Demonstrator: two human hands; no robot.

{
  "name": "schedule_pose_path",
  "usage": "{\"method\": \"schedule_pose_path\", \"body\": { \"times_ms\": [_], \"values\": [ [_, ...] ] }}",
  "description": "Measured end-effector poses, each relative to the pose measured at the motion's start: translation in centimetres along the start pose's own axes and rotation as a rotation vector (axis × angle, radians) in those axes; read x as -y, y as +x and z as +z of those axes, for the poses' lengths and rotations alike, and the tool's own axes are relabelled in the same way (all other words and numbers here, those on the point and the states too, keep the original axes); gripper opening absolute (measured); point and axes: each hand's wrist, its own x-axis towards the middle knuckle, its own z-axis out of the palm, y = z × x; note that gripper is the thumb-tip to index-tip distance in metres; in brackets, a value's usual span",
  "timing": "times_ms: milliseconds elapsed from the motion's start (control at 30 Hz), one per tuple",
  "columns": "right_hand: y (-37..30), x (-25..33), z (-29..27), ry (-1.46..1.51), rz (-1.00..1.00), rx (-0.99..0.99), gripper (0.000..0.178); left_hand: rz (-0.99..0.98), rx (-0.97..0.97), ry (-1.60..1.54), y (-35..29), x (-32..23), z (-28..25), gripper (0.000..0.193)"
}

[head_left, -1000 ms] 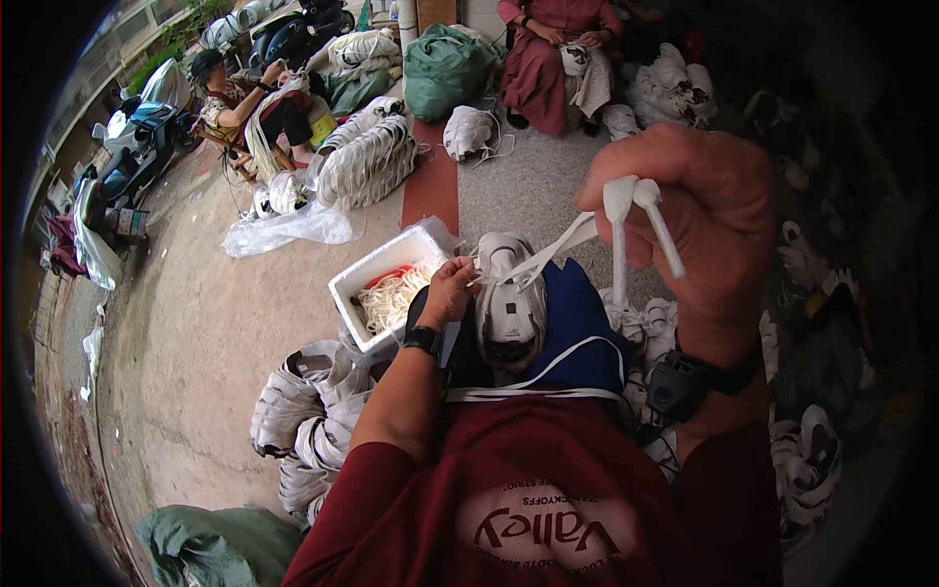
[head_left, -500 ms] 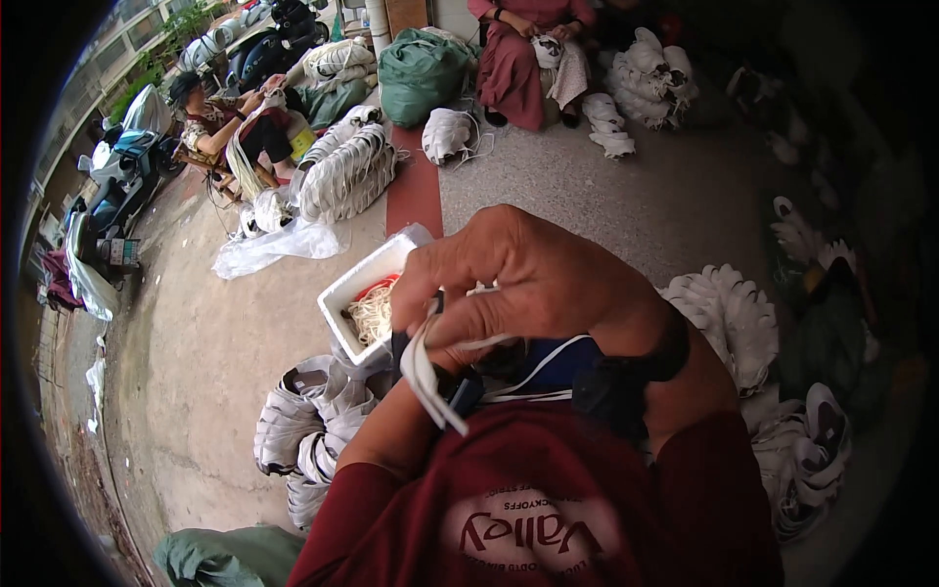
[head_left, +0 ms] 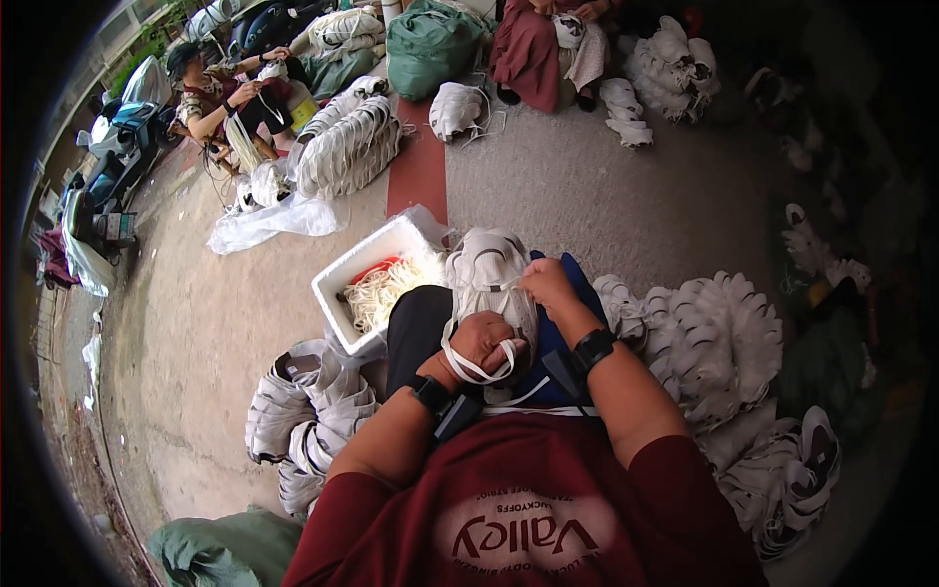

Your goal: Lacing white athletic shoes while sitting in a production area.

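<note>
A white shoe upper (head_left: 487, 252) rests on my lap, its toe end away from me. My left hand (head_left: 479, 342) lies over its near part with the fingers curled. A flat white shoelace (head_left: 449, 344) loops round this hand and passes through its closed fingers. My right hand (head_left: 550, 288) is at the upper's right side, thumb and finger pinched together on what looks like the lace near the eyelets. Its fingertips partly hide the spot. Beside my left knee stands a white foam box (head_left: 335, 305) holding a heap of cream laces (head_left: 383, 293) and something red.
Stacks of white shoe uppers lie at my left (head_left: 277, 411) and right (head_left: 719, 338). Farther off are a long row of uppers (head_left: 347, 157), a green sack (head_left: 430, 49) and two seated people handling shoe uppers. Parked scooters (head_left: 122, 152) line the far left.
Both hands have come down from close to the camera onto the shoe upper, which now shows on my lap. The far-left person's arms have spread apart.
</note>
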Motion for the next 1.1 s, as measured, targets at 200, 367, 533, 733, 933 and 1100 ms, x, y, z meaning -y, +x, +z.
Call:
{"method": "schedule_pose_path", "body": {
  "times_ms": [200, 367, 533, 733, 933, 1100],
  "values": [
    [-1.5, 2.8, -0.6, 0.43, 0.099, 0.273, 0.006, -0.001, -0.02, 0.002, 0.1, 0.1, -0.1, 0.028],
    [-1.1, 1.9, -1.0, 0.467, 0.092, 0.303, 0.01, 0.019, -0.053, -0.009, 0.4, 0.2, 0.2, 0.028],
    [-1.6, 3.4, -0.2, 0.323, 0.071, 0.3, 0.014, -0.012, -0.035, -0.017, 0.0, 0.3, 0.2, 0.028],
    [0.0, 2.7, 1.5, -0.279, -0.088, 0.154, 0.035, 0.002, 0.031, -0.068, 0.6, -0.1, -0.5, 0.03],
    [-0.1, 3.6, 3.8, -0.787, -0.196, -0.146, 0.048, -0.163, 0.269, -0.587, 0.1, -7.9, -1.3, 0.027],
    [0.3, 3.4, 4.0, -0.81, -0.184, -0.179, 0.046, 0.0, 0.238, -0.333, 0.3, -10.9, -2.1, 0.034]
  ]
}}
